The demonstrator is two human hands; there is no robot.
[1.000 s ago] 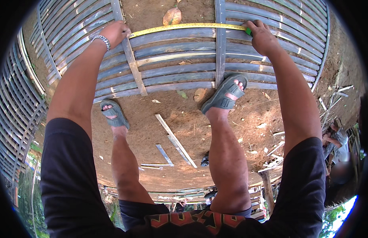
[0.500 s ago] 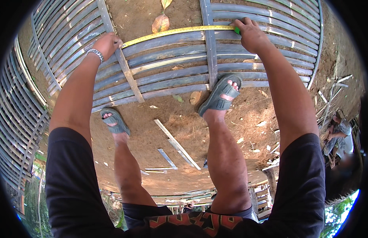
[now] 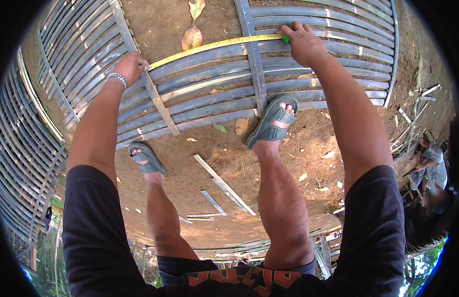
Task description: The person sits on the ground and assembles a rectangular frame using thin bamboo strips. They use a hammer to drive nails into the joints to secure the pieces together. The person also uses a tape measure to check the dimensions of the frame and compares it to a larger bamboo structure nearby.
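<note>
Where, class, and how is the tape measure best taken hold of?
Probably by the green case at its right end, from the right: the right hand covers most of it, and the narrow yellow blade runs out leftward to the left hand.

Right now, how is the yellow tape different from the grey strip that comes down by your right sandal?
The yellow tape is bright with small markings; the grey strip is dull.
The yellow tape runs side to side, while the grey strip runs toward the feet, across the slats.
The yellow tape spans from the left grip to the right grip; neither holds the grey strip.
Both are long and narrow.
</note>
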